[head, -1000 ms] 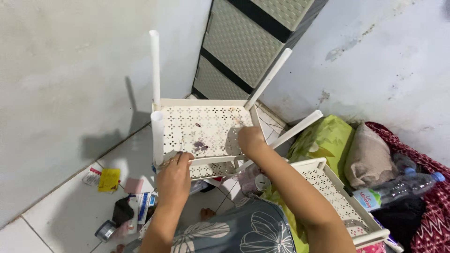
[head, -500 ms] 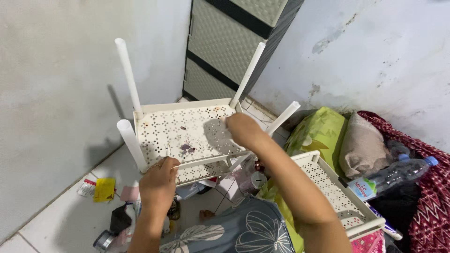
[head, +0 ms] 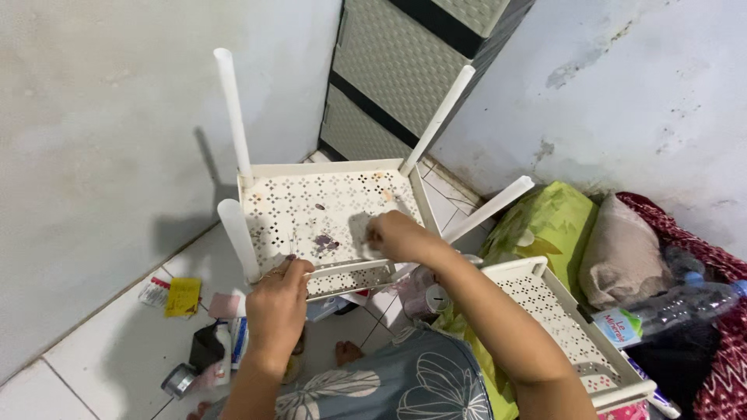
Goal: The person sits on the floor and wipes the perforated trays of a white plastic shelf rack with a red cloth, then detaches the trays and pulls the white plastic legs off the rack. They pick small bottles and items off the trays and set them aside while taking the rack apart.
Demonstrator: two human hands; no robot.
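While the left hand (head: 276, 307) clamps the near rim of the cream perforated plastic shelf tray (head: 327, 214), tilted above the floor with four tube legs up, the right hand (head: 393, 236), fingers together, seemingly wipes its stained surface; scrubbing needs steadying.

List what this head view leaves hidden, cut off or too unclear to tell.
- What the right hand presses on the white perforated shelf tray: its fingers cover it.
- The purple stain on the tray: too small to tell what it is.
- The second tray: its lower end runs off the bottom edge.
- The small items on the floor near the left hand: too small and partly behind the arm.
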